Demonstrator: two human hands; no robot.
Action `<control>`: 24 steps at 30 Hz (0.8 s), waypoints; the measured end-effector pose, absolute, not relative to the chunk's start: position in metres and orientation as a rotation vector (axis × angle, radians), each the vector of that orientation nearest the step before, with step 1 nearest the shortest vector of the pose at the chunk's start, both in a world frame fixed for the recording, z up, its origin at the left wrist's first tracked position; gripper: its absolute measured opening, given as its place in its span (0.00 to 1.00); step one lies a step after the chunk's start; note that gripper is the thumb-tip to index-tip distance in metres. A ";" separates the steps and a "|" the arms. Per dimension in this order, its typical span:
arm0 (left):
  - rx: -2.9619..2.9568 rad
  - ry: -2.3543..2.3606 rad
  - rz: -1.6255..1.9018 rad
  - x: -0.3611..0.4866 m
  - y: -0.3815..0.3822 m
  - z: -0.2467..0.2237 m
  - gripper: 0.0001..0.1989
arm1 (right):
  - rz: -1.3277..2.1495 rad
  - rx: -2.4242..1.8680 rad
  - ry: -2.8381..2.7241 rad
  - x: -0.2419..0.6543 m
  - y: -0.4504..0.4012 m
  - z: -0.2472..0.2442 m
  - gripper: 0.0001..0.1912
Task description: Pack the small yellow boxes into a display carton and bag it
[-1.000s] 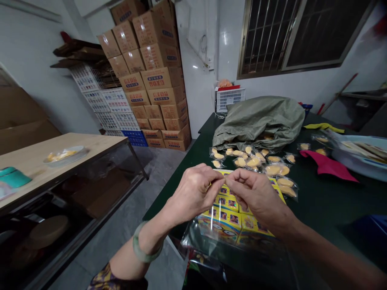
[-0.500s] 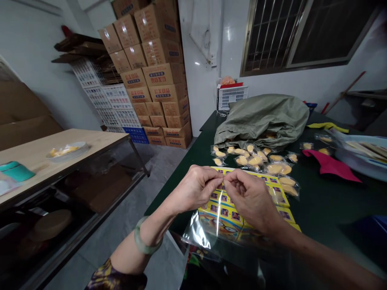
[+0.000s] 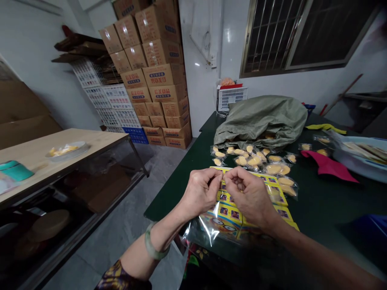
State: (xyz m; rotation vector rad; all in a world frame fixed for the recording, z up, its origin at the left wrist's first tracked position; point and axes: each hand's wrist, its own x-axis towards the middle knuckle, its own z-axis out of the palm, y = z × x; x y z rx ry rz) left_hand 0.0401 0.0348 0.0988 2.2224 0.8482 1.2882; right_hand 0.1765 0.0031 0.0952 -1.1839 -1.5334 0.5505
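Observation:
My left hand (image 3: pixel 200 191), with a pale green bangle on its wrist, pinches thumb against finger at the edge of a clear plastic bag (image 3: pixel 208 231). Right beside it, fingertips almost touching, my right hand (image 3: pixel 249 197) pinches the same film. Bright yellow printed cards or packets (image 3: pixel 231 213) with small pictures and a cartoon face lie beneath my hands; whether they are inside the bag I cannot tell. Past my fingertips, several yellow pieces in clear wrappers (image 3: pixel 254 161) are scattered on the dark green table (image 3: pixel 172 185). The pinched edge itself is hidden by my fingers.
A grey-green cloth sack (image 3: pixel 263 119) slumps behind the wrapped pieces. On the right are a pink-red cloth (image 3: pixel 331 165) and a pale blue basin (image 3: pixel 344 157). To the left stands a wooden table (image 3: pixel 99 139) with a dish (image 3: pixel 68 152); stacked cartons (image 3: pixel 163 76) rise behind.
Both hands keep their pinch near the same spot. My left forearm and bangle have shifted slightly right, and the plastic film has creased differently below them.

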 end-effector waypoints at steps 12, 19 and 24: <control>1.837 0.707 1.008 0.028 0.037 0.108 0.13 | 0.611 -1.131 -1.541 0.175 0.003 0.096 0.08; 1.745 0.736 1.114 0.033 0.037 0.101 0.14 | 0.642 -1.122 -1.539 0.172 0.003 0.096 0.08; 1.928 0.828 1.362 0.037 0.036 0.094 0.12 | 0.778 -1.187 -1.494 0.176 0.003 0.099 0.10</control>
